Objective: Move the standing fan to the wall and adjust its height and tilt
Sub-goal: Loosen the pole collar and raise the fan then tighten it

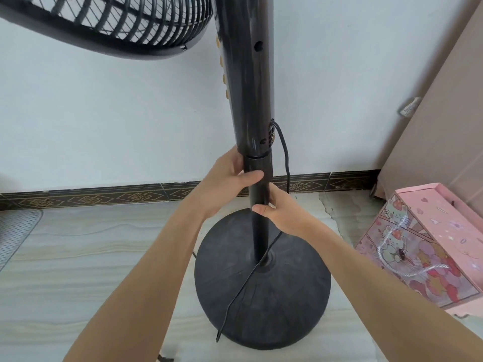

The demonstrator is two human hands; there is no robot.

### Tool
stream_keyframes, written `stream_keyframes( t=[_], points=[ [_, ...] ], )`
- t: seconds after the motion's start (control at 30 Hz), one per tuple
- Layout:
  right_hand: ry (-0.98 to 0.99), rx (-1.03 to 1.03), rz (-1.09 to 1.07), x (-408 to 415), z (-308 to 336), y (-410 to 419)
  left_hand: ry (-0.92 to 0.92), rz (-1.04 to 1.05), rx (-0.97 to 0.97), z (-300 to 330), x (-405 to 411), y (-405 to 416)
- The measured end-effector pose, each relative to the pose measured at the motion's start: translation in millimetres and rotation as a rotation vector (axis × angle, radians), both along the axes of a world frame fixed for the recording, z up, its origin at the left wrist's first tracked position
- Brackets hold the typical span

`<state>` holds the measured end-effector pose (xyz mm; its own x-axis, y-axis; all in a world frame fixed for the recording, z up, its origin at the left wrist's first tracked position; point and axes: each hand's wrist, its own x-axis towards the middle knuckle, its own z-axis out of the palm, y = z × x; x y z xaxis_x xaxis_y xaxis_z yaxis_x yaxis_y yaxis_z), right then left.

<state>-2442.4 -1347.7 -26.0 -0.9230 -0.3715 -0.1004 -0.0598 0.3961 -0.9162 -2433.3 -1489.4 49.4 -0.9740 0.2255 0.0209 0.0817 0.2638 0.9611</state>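
Note:
A black standing fan stands close to the white wall point(104, 113). Its thick upper column point(245, 87) carries a row of gold buttons, and the wire grille point(117, 22) fills the top left. My left hand point(230, 178) grips the collar where the thick column meets the thinner lower pole point(260, 226). Just below, my right hand point(277, 209) wraps round that lower pole. The round black base point(287, 309) rests on the tiled floor. A black power cord point(285, 152) hangs from the column and trails across the base.
A pink cartoon-print box point(423, 252) with a rope handle sits on the floor at the right, beside a brown cabinet side point(444, 113). A dark patterned skirting point(104, 197) runs along the wall. A grey perforated mat point(15, 231) lies at the left edge.

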Motion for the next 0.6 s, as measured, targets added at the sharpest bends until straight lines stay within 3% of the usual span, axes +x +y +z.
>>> stream_keyframes(
  t=[0.2,0.33,0.37,0.5,0.6],
  points=[
    [-0.009,-0.008,-0.004,3,1,-1,0.185,0.418,-0.114,-8,5,20],
    [0.003,-0.002,-0.005,1,1,0,0.014,0.03,0.022,-2,4,1],
    [0.001,0.002,-0.004,1,1,0,0.016,0.013,0.022,-2,3,-2],
    [-0.003,0.007,-0.003,2,2,0,0.106,0.327,-0.026,-4,3,1],
    [-0.005,0.012,-0.008,2,2,0,0.087,0.258,-0.038,-2,1,1]
  ],
)
